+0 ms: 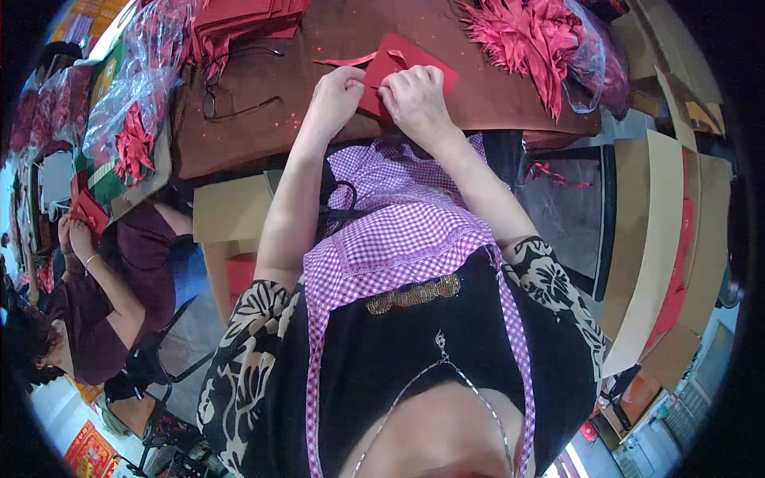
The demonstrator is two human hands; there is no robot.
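Both hands are up at the near edge of the brown desk (263, 119), working on a flat red paper piece (414, 68) that looks like an envelope or small bag. The left hand (335, 95) is pinched onto its left edge with the fingers curled in, and the right hand (416, 99) is clamped on right next to it, fingertips pressing down on the paper. The two hands are almost touching each other. A thin red ribbon strip (347, 60) sticks out to the left from under the paper, lying flat on the desk.

Further back on the left there's a stack of red paper pieces (239, 20), and just in front of it a pair of glasses (231, 95) lying folded open on the desk. A clear plastic bag (135, 80) with red ribbons in it hangs over the left end. On the right, a pile of red ribbons (522, 36) spills out of another clear bag.

The person wears a purple checked apron (398, 231). Off to the left a co-worker in a dark red top (103, 319) holds a red piece of their own. Cardboard sheets (661, 239) lean on the right.
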